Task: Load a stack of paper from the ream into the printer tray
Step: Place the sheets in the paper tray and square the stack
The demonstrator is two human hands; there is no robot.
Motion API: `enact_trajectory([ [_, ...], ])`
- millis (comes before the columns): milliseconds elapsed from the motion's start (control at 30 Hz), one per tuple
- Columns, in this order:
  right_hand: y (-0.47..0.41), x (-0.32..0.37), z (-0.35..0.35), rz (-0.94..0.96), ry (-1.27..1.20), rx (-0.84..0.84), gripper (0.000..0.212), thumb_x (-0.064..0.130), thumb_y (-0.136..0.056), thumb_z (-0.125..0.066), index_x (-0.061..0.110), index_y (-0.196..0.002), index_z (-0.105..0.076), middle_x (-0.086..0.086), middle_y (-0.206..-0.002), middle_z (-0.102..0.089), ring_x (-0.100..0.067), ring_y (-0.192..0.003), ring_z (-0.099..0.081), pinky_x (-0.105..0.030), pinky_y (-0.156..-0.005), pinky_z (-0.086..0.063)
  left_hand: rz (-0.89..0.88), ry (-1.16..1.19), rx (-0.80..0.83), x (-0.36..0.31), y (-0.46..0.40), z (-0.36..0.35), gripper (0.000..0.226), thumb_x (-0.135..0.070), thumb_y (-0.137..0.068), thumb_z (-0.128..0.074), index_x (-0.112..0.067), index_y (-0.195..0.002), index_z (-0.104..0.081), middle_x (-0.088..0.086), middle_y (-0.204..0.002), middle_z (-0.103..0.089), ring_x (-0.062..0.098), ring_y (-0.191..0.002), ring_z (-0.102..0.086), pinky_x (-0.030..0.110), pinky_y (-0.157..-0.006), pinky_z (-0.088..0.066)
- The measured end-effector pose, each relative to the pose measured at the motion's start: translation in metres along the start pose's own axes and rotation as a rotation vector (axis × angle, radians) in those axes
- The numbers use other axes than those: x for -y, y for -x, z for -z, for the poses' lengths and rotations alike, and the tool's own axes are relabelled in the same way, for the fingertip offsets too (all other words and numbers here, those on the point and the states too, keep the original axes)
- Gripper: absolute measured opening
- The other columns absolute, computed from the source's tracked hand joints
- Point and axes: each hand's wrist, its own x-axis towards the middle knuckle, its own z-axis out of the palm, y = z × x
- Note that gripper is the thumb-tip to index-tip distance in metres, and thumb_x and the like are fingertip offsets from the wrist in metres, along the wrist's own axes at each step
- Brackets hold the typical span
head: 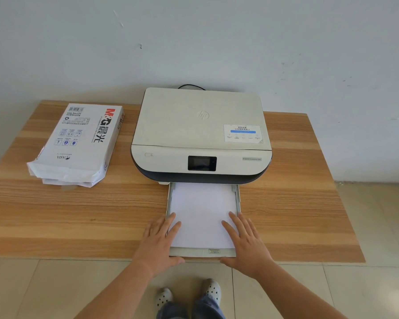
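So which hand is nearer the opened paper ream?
Left. The left hand lies flat on the tray's left edge, on the side of the ream; the right hand rests on the tray's opposite edge, farther away.

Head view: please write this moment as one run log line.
paper in tray | tray out | left hand, right hand flat on paper | ream left

Plain room, wooden surface against the wall

The wood-grain surface (297,203) meets a scuffed pale wall (217,42); pale floor (366,291) tiles lie below in even daylight.
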Motion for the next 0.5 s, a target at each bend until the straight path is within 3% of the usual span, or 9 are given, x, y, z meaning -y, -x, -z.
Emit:
enact_trajectory([
  [100,-0.0017,0.0003,0.0008,-0.004,0.009,0.012,0.101,0.079,-0.068,-0.045,0.024,-0.149,-0.023,-0.009,-0.158,-0.021,-0.029,-0.145,-0.004,-0.044,-0.112,-0.001,-0.006,-0.010,0.004,0.0001,-0.0007,0.0002,0.096,-0.071,-0.080,-0.046,-0.028,-0.150,0.003,-0.003,-0.158,0.018,0.023,-0.146,0.011,0.043,-0.114,0.014],
  [300,-0.0044,0.0000,0.0010,0.008,0.022,0.030,0.102,0.080,-0.068,-0.042,0.026,-0.151,-0.015,-0.009,-0.159,-0.016,-0.028,-0.145,0.002,-0.045,-0.112,-0.001,-0.013,-0.034,0.031,0.0013,-0.0027,0.0006,0.096,-0.071,-0.080,-0.045,-0.028,-0.150,0.005,-0.003,-0.158,0.020,0.023,-0.146,0.013,0.045,-0.115,0.012],
  [500,-0.0068,-0.0009,-0.0012,-0.003,0.017,0.046,0.101,0.080,-0.067,-0.043,0.025,-0.149,-0.024,-0.010,-0.157,-0.024,-0.029,-0.145,-0.005,-0.046,-0.111,-0.003,-0.028,-0.047,0.028,0.0051,-0.0044,-0.0010,0.100,-0.071,-0.079,-0.047,-0.027,-0.149,0.008,-0.003,-0.158,0.021,0.023,-0.146,0.012,0.045,-0.115,0.012],
])
